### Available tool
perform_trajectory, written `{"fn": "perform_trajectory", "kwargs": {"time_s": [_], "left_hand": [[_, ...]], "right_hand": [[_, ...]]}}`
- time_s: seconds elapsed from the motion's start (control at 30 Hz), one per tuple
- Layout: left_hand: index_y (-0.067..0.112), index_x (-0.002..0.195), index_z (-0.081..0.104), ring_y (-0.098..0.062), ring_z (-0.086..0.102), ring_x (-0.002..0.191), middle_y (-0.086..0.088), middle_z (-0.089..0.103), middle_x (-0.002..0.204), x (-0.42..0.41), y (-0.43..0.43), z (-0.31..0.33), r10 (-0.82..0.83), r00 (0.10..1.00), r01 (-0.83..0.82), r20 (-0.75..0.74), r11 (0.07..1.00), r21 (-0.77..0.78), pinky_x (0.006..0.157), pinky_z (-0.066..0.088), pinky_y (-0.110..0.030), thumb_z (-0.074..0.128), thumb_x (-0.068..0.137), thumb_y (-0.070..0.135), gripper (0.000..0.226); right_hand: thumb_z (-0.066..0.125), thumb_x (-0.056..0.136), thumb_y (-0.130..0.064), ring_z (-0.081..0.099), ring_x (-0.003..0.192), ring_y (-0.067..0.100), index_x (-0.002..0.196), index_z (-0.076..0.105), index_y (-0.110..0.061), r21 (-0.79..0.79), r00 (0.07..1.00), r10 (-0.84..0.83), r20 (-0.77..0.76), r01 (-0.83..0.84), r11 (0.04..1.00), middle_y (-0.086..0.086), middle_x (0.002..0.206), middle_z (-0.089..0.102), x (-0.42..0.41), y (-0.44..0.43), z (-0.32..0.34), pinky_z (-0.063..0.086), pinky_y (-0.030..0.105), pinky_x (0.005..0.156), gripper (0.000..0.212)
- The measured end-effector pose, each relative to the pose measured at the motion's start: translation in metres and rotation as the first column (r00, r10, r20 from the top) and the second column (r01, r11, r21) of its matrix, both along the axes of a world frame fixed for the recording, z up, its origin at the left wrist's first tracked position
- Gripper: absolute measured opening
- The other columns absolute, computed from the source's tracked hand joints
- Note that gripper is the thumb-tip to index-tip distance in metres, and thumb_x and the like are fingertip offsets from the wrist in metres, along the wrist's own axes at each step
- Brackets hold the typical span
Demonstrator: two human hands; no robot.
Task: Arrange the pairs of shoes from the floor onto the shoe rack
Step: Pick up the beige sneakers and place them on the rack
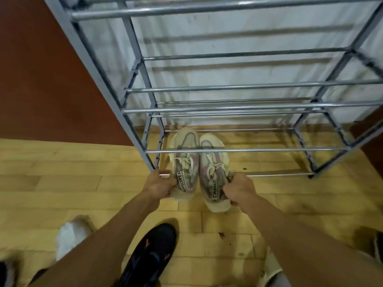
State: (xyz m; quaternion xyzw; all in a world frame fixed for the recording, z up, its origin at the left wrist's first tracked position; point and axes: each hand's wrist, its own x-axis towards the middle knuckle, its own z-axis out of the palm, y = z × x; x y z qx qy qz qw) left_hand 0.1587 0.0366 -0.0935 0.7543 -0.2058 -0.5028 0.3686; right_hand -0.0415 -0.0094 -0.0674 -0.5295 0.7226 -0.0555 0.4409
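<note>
Nearest, below the forearms, a black shoe (153, 255) and a white shoe (70, 237) lay on the wooden floor (62, 179). The left hand (159, 186) gripped the heel of the left sneaker (184, 162) and the right hand (238, 190) gripped the heel of the right sneaker (213, 168), the two sneakers touching side by side. Beyond the hands, both toes reached in over the lowest bars of the grey rack (228, 88).
</note>
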Motion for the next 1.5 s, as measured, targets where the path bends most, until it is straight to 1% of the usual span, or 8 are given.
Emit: {"fn": "perform_trajectory", "kwargs": {"time_s": [0.13,0.27,0.47,0.73,1.0,1.17,1.37,1.5], "left_hand": [[0.004,0.116,0.056,-0.033,0.067,0.098,-0.017,0.068,0.105,0.018,-0.038,-0.03,0.014,1.0,-0.014,0.013,1.0,0.002,0.072,0.059,-0.04,0.069,0.083,0.012,0.036],[0.012,0.088,0.06,-0.032,0.064,0.087,-0.014,0.067,0.091,0.026,-0.059,-0.048,0.06,0.997,-0.058,0.055,0.998,-0.04,0.072,0.054,-0.043,0.06,0.086,0.003,0.01],[0.017,0.071,0.055,-0.029,0.056,0.085,-0.015,0.06,0.085,0.028,-0.076,-0.063,-0.017,0.991,0.026,0.129,0.997,-0.071,0.076,0.048,-0.047,0.05,0.092,-0.002,0.028],[0.006,0.091,0.064,-0.029,0.062,0.083,-0.018,0.067,0.091,0.03,-0.075,-0.075,-0.134,0.932,0.143,0.336,0.99,0.0,0.072,0.05,-0.04,0.058,0.091,0.013,0.009],[0.012,0.113,0.065,-0.027,0.067,0.093,-0.009,0.071,0.106,0.031,-0.066,-0.067,-0.161,0.897,0.165,0.411,0.986,0.024,0.083,0.057,-0.044,0.052,0.095,0.03,0.028],[0.02,0.122,0.063,-0.02,0.064,0.101,0.001,0.068,0.112,0.024,-0.051,-0.054,-0.121,0.957,0.131,0.264,0.991,-0.021,0.084,0.054,-0.036,0.052,0.095,0.035,0.033],[0.017,0.132,0.054,-0.023,0.048,0.126,-0.001,0.052,0.137,0.017,-0.007,-0.021,-0.155,0.956,0.152,0.248,0.988,0.029,0.099,0.042,-0.034,0.056,0.093,0.021,0.04],[0.014,0.128,0.058,-0.024,0.054,0.119,-0.007,0.056,0.133,0.019,0.041,0.005,-0.223,0.949,0.213,0.224,0.975,0.068,0.095,0.04,-0.031,0.059,0.091,0.017,0.037]], "right_hand": [[0.063,0.085,-0.013,0.065,0.097,0.029,0.115,0.061,-0.007,-0.026,0.999,0.032,-0.014,-0.032,0.999,0.012,0.105,0.067,0.011,-0.033,-0.032,0.053,0.032,0.071,0.031],[0.058,0.086,-0.01,0.064,0.09,0.027,0.114,0.062,-0.007,-0.035,0.999,-0.012,0.041,0.013,0.999,0.012,0.105,0.068,0.018,-0.057,-0.054,0.053,0.033,0.071,0.029],[0.056,0.087,-0.007,0.066,0.099,0.03,0.119,0.062,-0.007,0.003,0.997,-0.004,0.078,0.004,1.0,0.012,0.109,0.068,0.031,-0.08,-0.068,0.054,0.033,0.074,0.032],[0.054,0.088,-0.003,0.066,0.101,0.03,0.123,0.061,-0.008,0.023,0.994,-0.042,0.099,0.04,0.999,0.013,0.112,0.066,0.032,-0.087,-0.073,0.059,0.041,0.086,0.035],[0.052,0.088,0.001,0.061,0.109,0.03,0.132,0.051,-0.01,0.074,0.986,0.081,0.149,-0.093,0.993,0.013,0.121,0.062,0.045,-0.079,-0.066,0.056,0.039,0.091,0.045],[0.053,0.091,-0.001,0.061,0.109,0.028,0.141,0.035,-0.012,-0.02,0.971,0.237,0.041,-0.236,0.971,0.014,0.121,0.06,0.045,-0.069,-0.055,0.043,0.021,0.059,0.054],[0.055,0.09,-0.008,0.057,0.11,0.026,0.138,0.042,-0.018,-0.131,0.755,0.594,-0.277,-0.642,0.755,0.009,0.137,0.042,0.044,-0.027,-0.022,0.053,0.041,0.088,0.051],[0.053,0.091,-0.01,0.052,0.12,0.03,0.129,0.054,-0.009,-0.048,0.586,0.739,-0.332,-0.793,0.607,0.012,0.136,0.042,0.051,0.018,0.007,0.048,0.04,0.096,0.038]]}}
